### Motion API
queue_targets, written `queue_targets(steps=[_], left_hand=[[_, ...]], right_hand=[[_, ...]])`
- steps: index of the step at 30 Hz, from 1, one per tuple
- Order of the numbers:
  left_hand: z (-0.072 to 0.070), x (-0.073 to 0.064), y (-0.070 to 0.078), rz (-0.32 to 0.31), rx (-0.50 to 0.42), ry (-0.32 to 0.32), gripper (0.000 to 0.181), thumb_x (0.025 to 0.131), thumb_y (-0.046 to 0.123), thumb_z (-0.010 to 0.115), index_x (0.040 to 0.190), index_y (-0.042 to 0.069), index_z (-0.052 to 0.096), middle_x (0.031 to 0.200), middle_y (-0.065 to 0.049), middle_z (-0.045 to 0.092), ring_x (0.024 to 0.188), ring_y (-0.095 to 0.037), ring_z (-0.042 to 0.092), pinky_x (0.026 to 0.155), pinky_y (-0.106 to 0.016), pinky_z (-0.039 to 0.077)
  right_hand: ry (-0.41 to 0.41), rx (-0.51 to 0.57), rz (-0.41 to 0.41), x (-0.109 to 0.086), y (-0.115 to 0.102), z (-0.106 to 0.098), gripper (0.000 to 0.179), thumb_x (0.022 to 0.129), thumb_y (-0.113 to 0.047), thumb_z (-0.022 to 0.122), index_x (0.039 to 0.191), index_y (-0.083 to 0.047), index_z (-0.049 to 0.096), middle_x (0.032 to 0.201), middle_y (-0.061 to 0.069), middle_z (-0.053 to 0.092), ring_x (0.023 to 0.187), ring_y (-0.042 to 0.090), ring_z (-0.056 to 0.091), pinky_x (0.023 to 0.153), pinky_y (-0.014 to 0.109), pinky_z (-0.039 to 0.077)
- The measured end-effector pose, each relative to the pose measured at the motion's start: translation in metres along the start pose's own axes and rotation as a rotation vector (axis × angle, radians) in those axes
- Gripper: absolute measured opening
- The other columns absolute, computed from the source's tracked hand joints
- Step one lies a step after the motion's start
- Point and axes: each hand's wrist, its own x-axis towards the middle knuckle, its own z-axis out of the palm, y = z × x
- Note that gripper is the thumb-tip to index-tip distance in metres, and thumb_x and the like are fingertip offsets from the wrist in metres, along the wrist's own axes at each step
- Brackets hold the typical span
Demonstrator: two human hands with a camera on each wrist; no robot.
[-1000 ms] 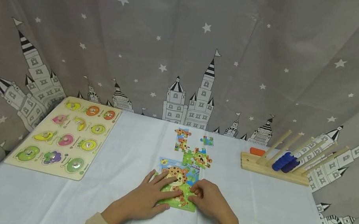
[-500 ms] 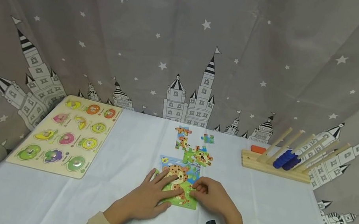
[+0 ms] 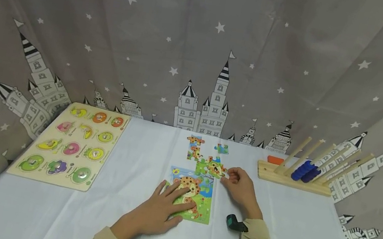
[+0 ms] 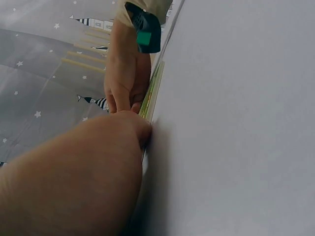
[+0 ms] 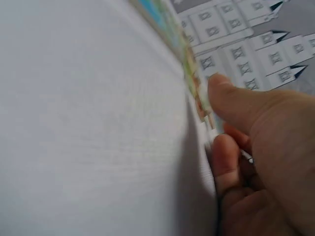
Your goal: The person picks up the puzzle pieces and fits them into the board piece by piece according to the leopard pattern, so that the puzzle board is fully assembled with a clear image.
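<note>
My left hand (image 3: 156,211) rests with spread fingers on a leopard jigsaw board (image 3: 204,214), covering its left and lower middle. In the left wrist view this hand (image 4: 83,172) fills the near side, and the thin edge of the board (image 4: 155,93) shows beyond it. Above the board lies a loose puzzle piece with a leopard's face (image 3: 214,168). My right hand (image 3: 241,189) is at that piece's right edge, thumb and forefinger bent and apart. In the right wrist view the right thumb (image 5: 226,93) stands above the bent fingers (image 5: 227,155), beside the flat pieces (image 5: 193,81).
More puzzle pieces (image 3: 194,153) lie farther back, with a single blue-green piece (image 3: 222,149) to their right. A wooden fruit puzzle board (image 3: 73,145) lies at the left. At the right stands a wooden peg rack (image 3: 293,182) with blue rings, an orange block (image 3: 275,160) behind it.
My right hand has moved from the right side of the jigsaw board up and rightward to the leopard-face piece. The left hand has stayed on the board.
</note>
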Motion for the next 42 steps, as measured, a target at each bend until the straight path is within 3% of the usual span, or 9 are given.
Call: queue_targets(steps=[7,13,20,29,32,37,42], left_hand=[[0.000,0.000,0.001,-0.006,-0.013,-0.005,0.046,0.107,0.046,0.042,0.152,0.044,0.044,0.169,-0.001,0.028,0.159,-0.034,0.015,0.123,-0.070,0.014],[-0.001,0.000,0.001,-0.012,-0.025,-0.001,0.046,0.106,0.046,0.043,0.151,0.044,0.047,0.169,-0.001,0.028,0.159,-0.035,0.016,0.123,-0.070,0.014],[-0.001,-0.001,0.000,-0.006,-0.023,0.000,0.046,0.106,0.046,0.044,0.151,0.045,0.046,0.169,0.000,0.028,0.159,-0.034,0.015,0.123,-0.070,0.014],[-0.001,-0.001,0.000,-0.003,-0.016,0.005,0.046,0.106,0.046,0.044,0.152,0.045,0.045,0.169,-0.001,0.029,0.159,-0.034,0.016,0.123,-0.070,0.014],[-0.001,-0.001,0.000,-0.004,-0.022,0.002,0.046,0.106,0.045,0.045,0.151,0.045,0.045,0.169,-0.001,0.029,0.159,-0.035,0.016,0.123,-0.070,0.014],[-0.002,-0.001,0.002,-0.008,-0.033,0.002,0.046,0.105,0.044,0.047,0.151,0.045,0.046,0.169,-0.001,0.029,0.159,-0.035,0.016,0.123,-0.070,0.014],[-0.002,-0.002,0.001,-0.003,-0.029,0.013,0.047,0.105,0.044,0.047,0.152,0.043,0.046,0.169,-0.002,0.029,0.159,-0.035,0.016,0.123,-0.070,0.015]], right_hand=[[0.022,-0.057,-0.086,0.014,0.001,0.006,0.057,0.088,-0.025,0.081,0.137,-0.002,0.061,0.112,0.010,0.061,0.092,0.018,0.052,0.081,0.031,0.045],[0.053,-0.107,-0.077,0.015,-0.005,0.011,0.043,0.088,-0.025,0.081,0.124,-0.005,0.071,0.099,0.007,0.053,0.087,0.019,0.047,0.077,0.033,0.037],[0.062,-0.121,-0.038,0.014,-0.007,0.012,0.036,0.088,-0.026,0.080,0.116,-0.005,0.070,0.099,0.008,0.056,0.086,0.019,0.049,0.075,0.032,0.038],[0.080,0.047,-0.012,0.014,0.000,0.011,0.018,0.095,-0.028,0.072,0.100,-0.011,0.069,0.092,0.005,0.066,0.081,0.016,0.055,0.072,0.026,0.044],[0.092,0.121,-0.015,0.009,0.001,0.010,0.019,0.096,-0.024,0.071,0.106,-0.008,0.067,0.097,0.007,0.069,0.082,0.014,0.058,0.073,0.023,0.047],[0.082,0.166,-0.030,0.002,0.002,0.009,0.029,0.101,-0.020,0.064,0.129,-0.013,0.065,0.103,0.008,0.067,0.085,0.013,0.058,0.075,0.022,0.048],[0.036,0.278,0.028,-0.003,-0.004,0.012,0.022,0.101,-0.016,0.062,0.122,-0.011,0.067,0.094,0.008,0.071,0.079,0.012,0.065,0.075,0.024,0.051]])
